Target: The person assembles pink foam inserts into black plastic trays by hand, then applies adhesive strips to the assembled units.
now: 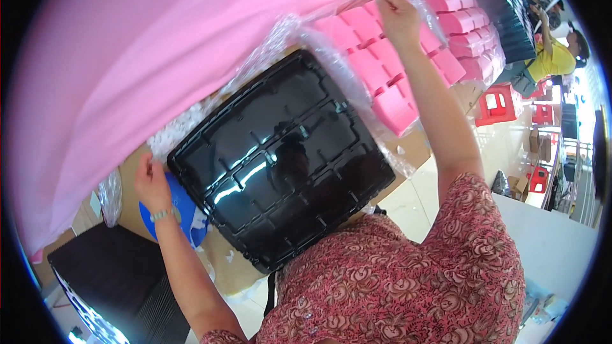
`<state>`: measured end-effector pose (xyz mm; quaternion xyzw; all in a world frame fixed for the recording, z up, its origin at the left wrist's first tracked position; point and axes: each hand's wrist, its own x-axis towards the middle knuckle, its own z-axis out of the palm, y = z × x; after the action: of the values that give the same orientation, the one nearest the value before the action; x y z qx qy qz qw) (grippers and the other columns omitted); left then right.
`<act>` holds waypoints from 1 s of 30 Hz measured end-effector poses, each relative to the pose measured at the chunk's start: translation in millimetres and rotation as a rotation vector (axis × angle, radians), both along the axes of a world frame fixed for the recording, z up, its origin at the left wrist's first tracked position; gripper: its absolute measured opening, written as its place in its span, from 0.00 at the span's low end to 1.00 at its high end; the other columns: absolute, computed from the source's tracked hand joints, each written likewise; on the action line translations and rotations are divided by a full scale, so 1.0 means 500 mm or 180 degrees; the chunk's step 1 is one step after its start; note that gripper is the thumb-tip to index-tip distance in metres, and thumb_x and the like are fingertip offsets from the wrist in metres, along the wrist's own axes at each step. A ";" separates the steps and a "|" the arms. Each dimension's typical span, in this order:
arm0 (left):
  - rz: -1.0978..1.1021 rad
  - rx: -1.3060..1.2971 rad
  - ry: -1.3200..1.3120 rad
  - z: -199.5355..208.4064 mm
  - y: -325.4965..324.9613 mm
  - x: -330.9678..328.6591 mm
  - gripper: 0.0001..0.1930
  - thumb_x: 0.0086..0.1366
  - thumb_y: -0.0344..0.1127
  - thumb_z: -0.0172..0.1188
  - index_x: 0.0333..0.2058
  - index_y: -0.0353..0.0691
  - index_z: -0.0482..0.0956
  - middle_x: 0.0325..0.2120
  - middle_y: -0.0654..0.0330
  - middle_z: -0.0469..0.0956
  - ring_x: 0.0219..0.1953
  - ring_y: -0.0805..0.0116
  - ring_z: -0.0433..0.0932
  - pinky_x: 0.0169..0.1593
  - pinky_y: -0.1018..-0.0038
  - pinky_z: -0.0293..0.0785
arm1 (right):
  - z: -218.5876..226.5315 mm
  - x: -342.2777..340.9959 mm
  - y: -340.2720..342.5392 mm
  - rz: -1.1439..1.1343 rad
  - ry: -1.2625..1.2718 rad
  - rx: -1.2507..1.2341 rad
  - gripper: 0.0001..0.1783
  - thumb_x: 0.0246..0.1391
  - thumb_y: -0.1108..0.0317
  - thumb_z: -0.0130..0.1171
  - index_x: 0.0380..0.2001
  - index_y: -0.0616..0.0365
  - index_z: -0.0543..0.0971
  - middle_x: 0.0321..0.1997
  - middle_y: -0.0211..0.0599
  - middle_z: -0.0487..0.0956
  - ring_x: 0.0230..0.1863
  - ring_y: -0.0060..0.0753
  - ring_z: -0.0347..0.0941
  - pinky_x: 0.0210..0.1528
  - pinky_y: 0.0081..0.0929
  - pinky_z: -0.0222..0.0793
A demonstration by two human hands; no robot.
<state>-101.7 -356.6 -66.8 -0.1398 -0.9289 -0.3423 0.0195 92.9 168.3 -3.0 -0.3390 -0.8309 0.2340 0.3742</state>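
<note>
Head view. My right hand was up at the far side, arm stretched out, thumb and fingers pressed together on the top edge of a clear plastic film. The film lay around a block of pink foam pieces, set in rows with slots between them.

My left hand was low on the other side, fingers bent, just beside the near-left corner of a black tray. Could not tell whether those fingers pinched anything. Bracelet on that wrist; a blue round object partly behind it.

Tray: glossy, crossed by ridges, set askew in front of my body between the two hands, its lower edge close to my floral top. Foam and film sat beyond its right upper side; a white crinkled bundle ran along its left upper side, next to a wide pink cloth.

Further out: a second wrapped pink stack to the right of the first, a red stool past it, a person in yellow farther off. Dark ribbed stack at lower left.
</note>
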 end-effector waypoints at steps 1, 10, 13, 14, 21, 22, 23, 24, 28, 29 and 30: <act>-0.0049 0.0029 0.0021 0.004 0.008 0.019 0.11 0.61 0.34 0.58 0.40 0.36 0.79 0.26 0.56 0.78 0.28 0.64 0.75 0.34 0.71 0.70 | -0.017 0.038 0.092 -0.0487 -0.0746 0.0154 0.14 0.55 0.58 0.53 0.38 0.52 0.82 0.34 0.41 0.83 0.40 0.42 0.78 0.44 0.36 0.72; -0.0457 0.0764 0.0201 0.078 0.145 0.207 0.08 0.62 0.22 0.54 0.38 0.34 0.79 0.34 0.62 0.76 0.33 0.77 0.71 0.35 0.80 0.68 | -0.130 0.060 0.382 -0.1010 -0.2579 -0.0275 0.27 0.53 0.41 0.48 0.47 0.44 0.80 0.55 0.40 0.76 0.60 0.49 0.66 0.62 0.44 0.59; -0.0318 0.1019 -0.0302 0.088 0.190 0.243 0.07 0.60 0.21 0.54 0.36 0.34 0.79 0.34 0.62 0.75 0.32 0.78 0.70 0.35 0.82 0.67 | -0.123 0.055 0.384 -0.1105 -0.2518 -0.0413 0.24 0.51 0.44 0.54 0.46 0.43 0.80 0.54 0.37 0.77 0.60 0.47 0.66 0.62 0.42 0.60; -0.0309 0.0998 -0.0297 0.087 0.199 0.250 0.07 0.60 0.21 0.54 0.36 0.34 0.79 0.34 0.62 0.75 0.32 0.78 0.70 0.35 0.82 0.67 | -0.125 0.053 0.390 -0.1149 -0.2387 -0.0415 0.22 0.49 0.47 0.57 0.44 0.42 0.81 0.52 0.35 0.78 0.59 0.46 0.67 0.61 0.41 0.61; -0.0393 0.0751 -0.0272 0.103 0.253 0.287 0.08 0.59 0.19 0.54 0.36 0.35 0.79 0.34 0.63 0.75 0.31 0.78 0.70 0.36 0.82 0.67 | -0.157 0.082 0.401 -0.0932 -0.1420 -0.0153 0.13 0.46 0.54 0.61 0.35 0.44 0.82 0.43 0.27 0.81 0.48 0.43 0.74 0.51 0.40 0.68; -0.0401 0.0703 -0.0330 0.108 0.262 0.292 0.08 0.59 0.19 0.54 0.36 0.35 0.79 0.34 0.63 0.75 0.31 0.78 0.70 0.36 0.82 0.67 | -0.160 0.087 0.397 -0.0829 -0.1196 0.0169 0.11 0.47 0.56 0.60 0.34 0.45 0.82 0.42 0.28 0.81 0.46 0.43 0.75 0.49 0.38 0.69; -0.0402 0.0683 -0.0332 0.110 0.270 0.297 0.08 0.59 0.19 0.54 0.36 0.35 0.79 0.34 0.63 0.75 0.31 0.78 0.70 0.36 0.82 0.67 | -0.161 0.092 0.392 -0.0729 -0.0969 0.0490 0.10 0.48 0.58 0.59 0.33 0.45 0.82 0.41 0.29 0.80 0.44 0.43 0.75 0.46 0.36 0.70; -0.0434 0.0609 -0.0305 0.113 0.278 0.300 0.08 0.59 0.19 0.54 0.36 0.35 0.79 0.34 0.62 0.75 0.31 0.77 0.70 0.36 0.82 0.67 | -0.163 0.098 0.390 -0.0738 -0.0965 0.0472 0.10 0.48 0.58 0.59 0.33 0.45 0.82 0.41 0.29 0.80 0.44 0.43 0.75 0.46 0.36 0.70; -0.0549 0.0427 -0.0231 0.130 0.314 0.316 0.08 0.59 0.19 0.55 0.36 0.34 0.79 0.34 0.61 0.75 0.33 0.77 0.71 0.37 0.81 0.68 | -0.149 0.129 0.377 -0.0398 -0.0044 0.0795 0.09 0.49 0.64 0.60 0.34 0.51 0.80 0.38 0.34 0.80 0.43 0.42 0.75 0.45 0.34 0.71; -0.0558 0.0414 -0.0226 0.135 0.323 0.321 0.08 0.59 0.19 0.55 0.36 0.34 0.79 0.34 0.61 0.75 0.33 0.77 0.71 0.37 0.81 0.68 | -0.133 0.138 0.364 -0.0319 0.0217 0.0817 0.09 0.50 0.65 0.60 0.35 0.54 0.79 0.38 0.36 0.80 0.43 0.39 0.76 0.45 0.32 0.71; -0.0622 0.0445 -0.0191 0.145 0.328 0.327 0.08 0.58 0.20 0.55 0.36 0.34 0.79 0.34 0.60 0.76 0.33 0.75 0.73 0.38 0.80 0.69 | -0.107 0.146 0.337 -0.0308 0.0237 0.0791 0.09 0.50 0.65 0.60 0.35 0.54 0.79 0.38 0.36 0.80 0.43 0.39 0.76 0.45 0.32 0.71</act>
<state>62.0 -192.6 5.5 -0.2177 -0.8849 -0.4106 -0.0321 165.7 336.8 -56.7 -0.3209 -0.8216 0.1233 0.4547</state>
